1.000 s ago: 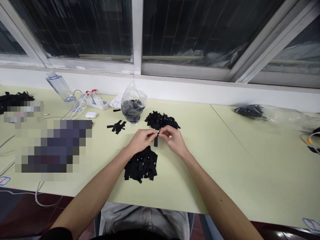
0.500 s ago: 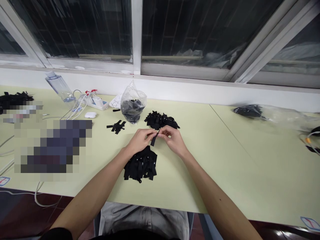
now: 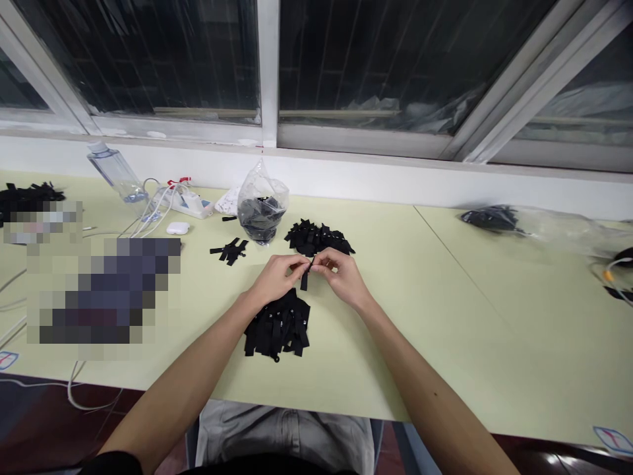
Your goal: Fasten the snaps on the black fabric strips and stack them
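Note:
Between the fingertips of my left hand (image 3: 281, 276) and my right hand (image 3: 339, 274) is a small black strip (image 3: 304, 280), pinched by both, its lower end hanging down. Just beyond my hands lies a pile of black strips (image 3: 316, 236). A larger heap of black strips (image 3: 277, 326), with small light marks on some, lies nearer the table's front edge. To the left sits a small group of black pieces (image 3: 230, 250). Behind it stands a clear plastic bag (image 3: 262, 208) with black pieces inside.
On the left are a bottle (image 3: 117, 173), a power strip (image 3: 195, 204) with cables, a white case (image 3: 178, 228), a blurred dark object (image 3: 113, 290) and another black pile (image 3: 30, 196). A clear bag with black contents (image 3: 489, 218) lies at the back right.
The hanging end of the black strip has swung slightly and points more straight down. Both hands stay in nearly the same place, still pinching it.

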Demonstrator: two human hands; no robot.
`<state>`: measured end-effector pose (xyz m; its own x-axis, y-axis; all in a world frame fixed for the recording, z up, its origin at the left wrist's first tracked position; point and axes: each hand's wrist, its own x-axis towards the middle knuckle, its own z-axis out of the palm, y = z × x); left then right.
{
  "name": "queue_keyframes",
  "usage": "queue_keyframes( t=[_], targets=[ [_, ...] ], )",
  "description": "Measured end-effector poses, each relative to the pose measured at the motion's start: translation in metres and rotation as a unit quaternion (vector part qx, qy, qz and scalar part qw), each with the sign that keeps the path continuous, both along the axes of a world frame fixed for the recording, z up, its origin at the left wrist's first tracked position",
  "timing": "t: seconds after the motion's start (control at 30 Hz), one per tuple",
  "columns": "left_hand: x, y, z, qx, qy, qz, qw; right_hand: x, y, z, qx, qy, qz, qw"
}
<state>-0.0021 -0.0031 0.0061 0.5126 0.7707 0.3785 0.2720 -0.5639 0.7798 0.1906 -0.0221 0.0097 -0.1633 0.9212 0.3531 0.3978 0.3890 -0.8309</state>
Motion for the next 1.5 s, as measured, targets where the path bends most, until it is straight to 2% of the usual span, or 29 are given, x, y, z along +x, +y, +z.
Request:
queue_keyframes(
  t=[0.3,0.57,0.83,1.03,1.17,1.33,1.5],
  targets=[
    [0.002,-0.001,-0.001,-0.028,-0.010,0.007,1.000,-0.002,-0.005,-0.004,0.068,-0.079,-0.005,0.995],
    [0.004,0.002,-0.007,-0.075,-0.036,-0.002,0.997,-0.003,-0.005,-0.009,0.144,-0.152,0.009,0.978],
    [0.013,0.000,-0.012,-0.112,-0.104,0.016,0.988,-0.002,-0.003,-0.013,0.217,-0.202,-0.011,0.955],
    [0.014,0.001,-0.014,-0.116,-0.094,0.042,0.988,-0.002,-0.005,-0.013,0.232,-0.241,-0.007,0.943],
    [0.013,0.005,-0.017,-0.115,-0.122,0.065,0.984,-0.003,-0.006,-0.011,0.219,-0.212,0.000,0.952],
    [0.008,0.013,-0.022,-0.113,-0.187,0.114,0.969,-0.004,-0.006,-0.005,0.169,-0.083,-0.046,0.981],
    [0.007,0.013,-0.023,-0.109,-0.188,0.104,0.971,-0.007,-0.007,-0.001,0.137,-0.029,-0.054,0.989]
  ],
)
